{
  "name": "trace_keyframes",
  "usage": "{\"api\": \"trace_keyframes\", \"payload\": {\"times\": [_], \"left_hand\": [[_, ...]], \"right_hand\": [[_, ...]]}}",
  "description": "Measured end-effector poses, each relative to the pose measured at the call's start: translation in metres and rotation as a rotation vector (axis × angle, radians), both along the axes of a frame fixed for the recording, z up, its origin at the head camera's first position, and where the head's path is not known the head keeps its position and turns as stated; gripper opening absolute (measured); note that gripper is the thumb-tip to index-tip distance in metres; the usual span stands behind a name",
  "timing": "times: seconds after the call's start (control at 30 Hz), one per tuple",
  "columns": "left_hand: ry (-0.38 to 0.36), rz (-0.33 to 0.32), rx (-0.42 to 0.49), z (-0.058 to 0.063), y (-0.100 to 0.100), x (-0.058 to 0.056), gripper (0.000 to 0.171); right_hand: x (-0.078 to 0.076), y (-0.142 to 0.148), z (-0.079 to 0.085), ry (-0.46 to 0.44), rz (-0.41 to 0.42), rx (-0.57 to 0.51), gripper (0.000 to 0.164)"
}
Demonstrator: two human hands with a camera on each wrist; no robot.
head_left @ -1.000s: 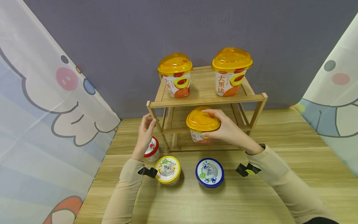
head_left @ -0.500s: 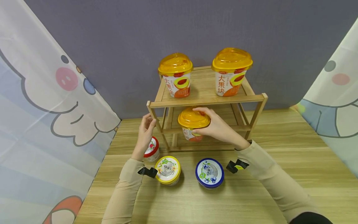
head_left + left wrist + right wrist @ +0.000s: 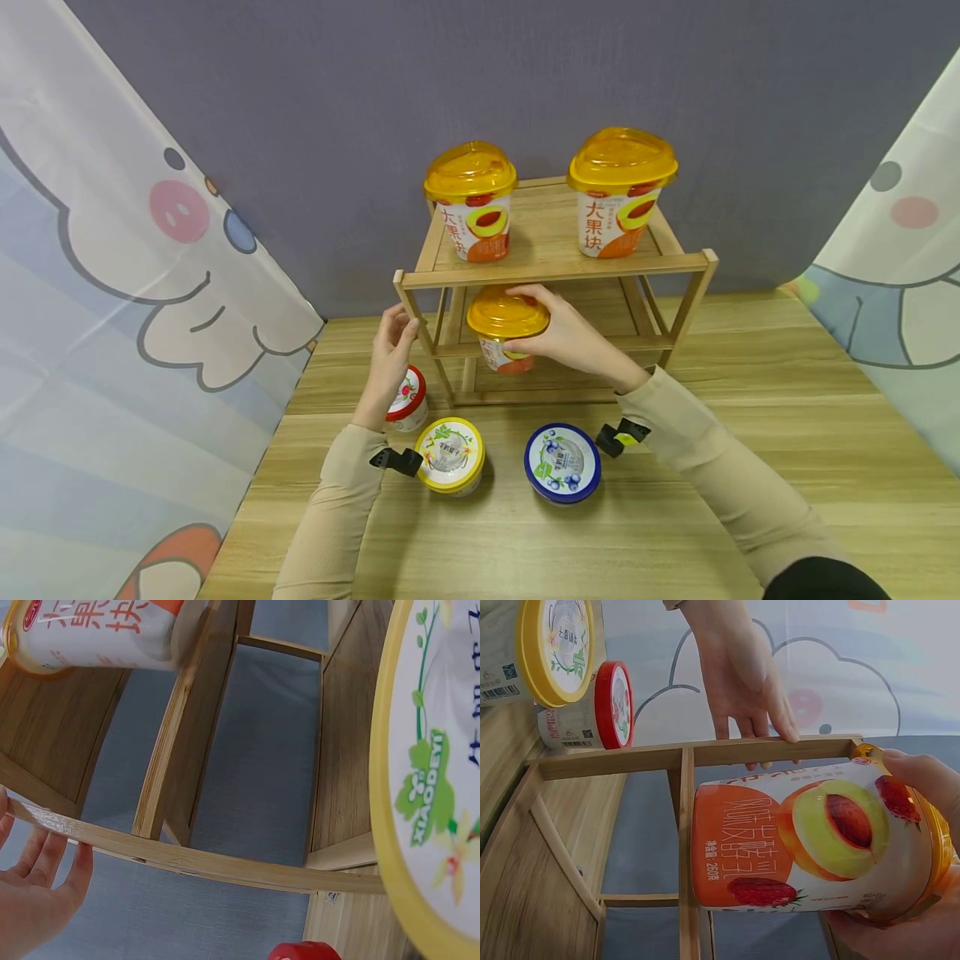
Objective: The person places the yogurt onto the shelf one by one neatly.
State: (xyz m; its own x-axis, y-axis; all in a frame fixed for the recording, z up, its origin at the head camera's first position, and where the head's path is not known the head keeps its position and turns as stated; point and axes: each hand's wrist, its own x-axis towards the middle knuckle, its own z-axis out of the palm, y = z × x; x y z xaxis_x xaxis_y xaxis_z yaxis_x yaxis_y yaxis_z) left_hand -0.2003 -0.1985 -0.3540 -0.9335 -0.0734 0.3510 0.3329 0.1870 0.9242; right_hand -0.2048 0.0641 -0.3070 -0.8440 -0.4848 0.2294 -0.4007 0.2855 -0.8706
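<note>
My right hand (image 3: 558, 333) grips a yogurt cup (image 3: 810, 844) around its yellow domed lid (image 3: 507, 312), with the thumb on the near side. The cup is at the front of the middle shelf of a wooden rack (image 3: 555, 271), under the top board; whether its base touches the shelf I cannot tell. At the rack's left front post (image 3: 423, 337), my left hand (image 3: 391, 354) holds on with its thumb and fingers. Two matching yogurt cups, a left one (image 3: 477, 204) and a right one (image 3: 621, 196), stand upright on the top shelf.
Round tubs stand on the wooden table (image 3: 495, 550) before the rack: a yellow-lidded tub (image 3: 450, 454) and a blue-lidded tub (image 3: 562, 462). A red-lidded tub (image 3: 408, 400) is beside the rack's left post, partly behind my left hand. A grey wall (image 3: 360, 167) rises behind.
My right hand has carried the yogurt cup leftward and slightly further back along the middle shelf. My left hand, the rack and the other cups have stayed put.
</note>
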Motion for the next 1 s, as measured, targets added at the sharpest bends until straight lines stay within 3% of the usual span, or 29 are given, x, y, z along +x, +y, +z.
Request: {"api": "trace_keyframes", "payload": {"times": [0.37,0.63,0.9,1.0], "left_hand": [[0.002,0.003,-0.01,0.0,0.0,0.001,0.028],[-0.029,0.005,-0.022,0.001,-0.001,0.001,0.03],[-0.028,0.004,-0.015,0.007,0.002,0.004,0.029],[-0.006,-0.001,-0.011,0.0,-0.001,0.0,0.029]], "right_hand": [[-0.01,-0.009,0.004,-0.024,-0.01,-0.018,0.065],[-0.024,-0.014,0.006,-0.032,0.028,-0.012,0.06],[-0.035,-0.018,0.01,-0.073,-0.016,0.071,0.069],[-0.038,-0.019,0.01,-0.071,-0.023,0.093,0.071]]}}
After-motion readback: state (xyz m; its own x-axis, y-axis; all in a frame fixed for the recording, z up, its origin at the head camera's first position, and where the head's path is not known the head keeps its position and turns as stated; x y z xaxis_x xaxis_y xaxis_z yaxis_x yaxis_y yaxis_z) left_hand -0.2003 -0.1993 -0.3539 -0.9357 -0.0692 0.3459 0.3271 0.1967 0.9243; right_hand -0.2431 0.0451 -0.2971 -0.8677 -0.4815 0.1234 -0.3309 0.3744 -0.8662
